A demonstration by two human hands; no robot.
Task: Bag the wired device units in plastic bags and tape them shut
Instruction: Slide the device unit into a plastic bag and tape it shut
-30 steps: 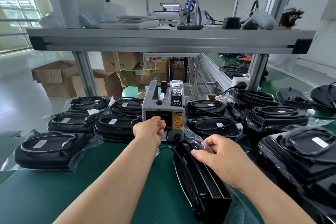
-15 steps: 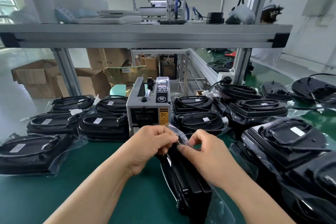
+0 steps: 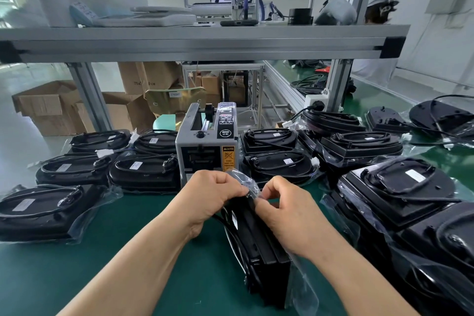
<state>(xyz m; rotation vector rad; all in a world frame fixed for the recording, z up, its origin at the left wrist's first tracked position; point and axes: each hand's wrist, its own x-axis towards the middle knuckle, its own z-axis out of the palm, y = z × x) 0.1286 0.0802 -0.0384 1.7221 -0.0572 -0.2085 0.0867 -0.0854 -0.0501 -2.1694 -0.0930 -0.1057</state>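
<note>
A black wired device unit [image 3: 259,246] stands on its edge on the green table [image 3: 84,264], inside a clear plastic bag [image 3: 304,290]. Both hands meet at its far top end. My left hand [image 3: 210,197] and my right hand [image 3: 284,208] pinch the gathered bag mouth [image 3: 246,182] between their fingertips. Whether a strip of tape is between the fingers cannot be made out. The grey tape dispenser [image 3: 209,149] stands just behind the hands.
Several bagged black units lie left [image 3: 46,210] and right [image 3: 400,187] of the dispenser, close to both forearms. An aluminium shelf beam [image 3: 200,43] crosses overhead. Cardboard boxes [image 3: 51,105] stand on the floor beyond the table.
My left hand came back from the dispenser's slot to the bag mouth. My right hand shifted from the unit's top to pinch the bag beside it.
</note>
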